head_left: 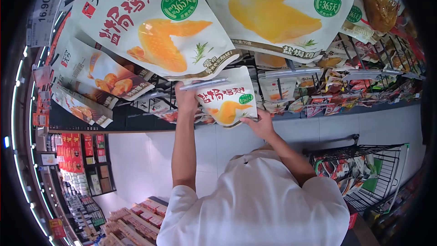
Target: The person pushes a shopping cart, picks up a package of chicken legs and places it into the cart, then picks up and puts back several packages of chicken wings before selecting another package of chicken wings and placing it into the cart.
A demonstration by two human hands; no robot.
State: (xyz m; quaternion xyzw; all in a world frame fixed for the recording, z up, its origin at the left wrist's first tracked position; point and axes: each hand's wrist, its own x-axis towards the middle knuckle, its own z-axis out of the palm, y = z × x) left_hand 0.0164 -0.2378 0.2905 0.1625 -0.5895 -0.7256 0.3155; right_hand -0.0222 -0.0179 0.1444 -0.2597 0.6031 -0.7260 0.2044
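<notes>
A white snack packet (227, 98) with a chicken wing printed on it is in front of the rack's lower part. My right hand (261, 125) pinches its lower right corner, thumb on the front. At the packet's upper left, my left hand (186, 98) is raised to the end of a clear price holder (202, 84). The left fingers look curled, but the holder and packet edge partly cover them, so what they grip is hidden. Directly above hang two bigger-looking chicken wing packets, the left one (157, 27) and the right one (282, 9).
More snack packets (107, 75) hang on the left, and rows of packed snacks (364, 64) fill the rack on the right. A black wire shopping cart (387, 173) holding packets stands on the tiled floor (173, 155) at right. Stacked boxes (136, 221) are at lower left.
</notes>
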